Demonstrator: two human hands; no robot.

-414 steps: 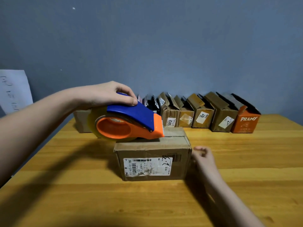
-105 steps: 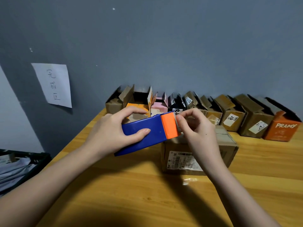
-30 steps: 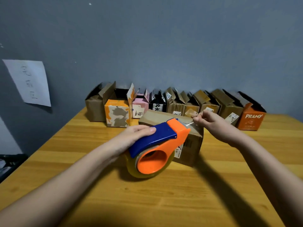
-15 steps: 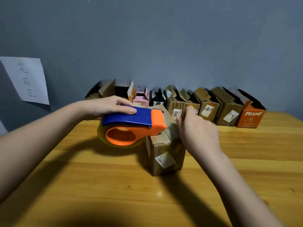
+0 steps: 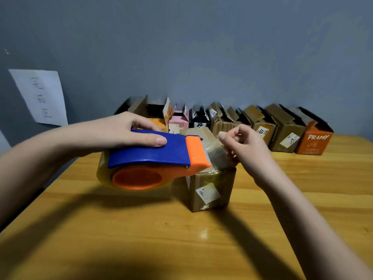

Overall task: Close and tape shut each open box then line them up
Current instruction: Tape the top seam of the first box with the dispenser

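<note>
Pinching the clear tape (image 5: 219,153) now, the right hand (image 5: 244,147) has lifted off the box (image 5: 210,185), fingers curled on the strip. The left hand (image 5: 125,131) still grips the dispenser (image 5: 153,158), fingers wrapped over it, above the box's left edge. Behind the box, open boxes (image 5: 262,128) line the wall (image 5: 201,47); all stand on the table (image 5: 181,239).

I'm at a makeshift packing station in a plain room. A wooden table (image 5: 302,199) fills the lower frame, a row of open boxes (image 5: 232,122) lines the bare grey-blue wall (image 5: 201,47) across the middle, and a handwritten paper sign (image 5: 40,98) hangs at left.
</note>
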